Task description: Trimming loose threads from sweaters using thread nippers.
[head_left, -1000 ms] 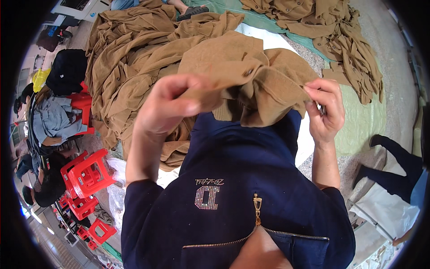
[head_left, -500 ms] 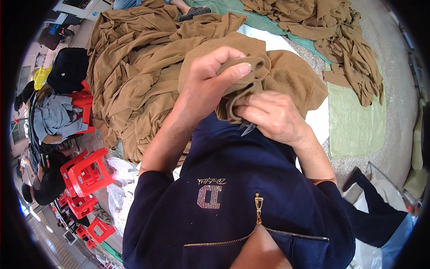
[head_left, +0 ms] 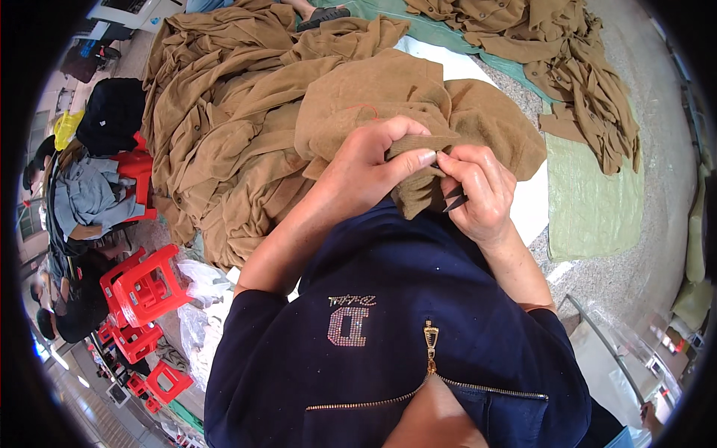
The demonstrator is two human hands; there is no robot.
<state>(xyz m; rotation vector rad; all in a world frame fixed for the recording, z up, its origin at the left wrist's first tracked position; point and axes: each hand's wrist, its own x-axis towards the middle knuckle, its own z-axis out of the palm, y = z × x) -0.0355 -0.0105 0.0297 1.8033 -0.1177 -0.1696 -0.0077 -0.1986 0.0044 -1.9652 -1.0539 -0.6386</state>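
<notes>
A brown knit garment (head_left: 373, 86) lies over my lap, its near part lifted and folded. My left hand (head_left: 373, 160) is closed on that folded ribbed edge, thumb on top and fingers behind. The fingertips of my right hand (head_left: 478, 183) pinch at the same edge, right by my left thumb. Tucked in my right palm are small thread snips (head_left: 454, 198), with only their dark pointed blades showing. A red thread (head_left: 367, 110) shows on the cloth just beyond my left hand.
A big heap of brown garments (head_left: 224, 134) spreads to the left, and another brown pile (head_left: 538, 37) lies far right. A pale green sheet (head_left: 594, 201) covers floor at right. Red stools (head_left: 153, 284) and plastic bags (head_left: 200, 306) stand left. A sandalled foot (head_left: 325, 16) is at the far edge.
My right hand has moved up to meet my left thumb at the edge. The fold has been turned and flattened, and a red thread now shows. The dark-trousered leg at right has mostly left view.
</notes>
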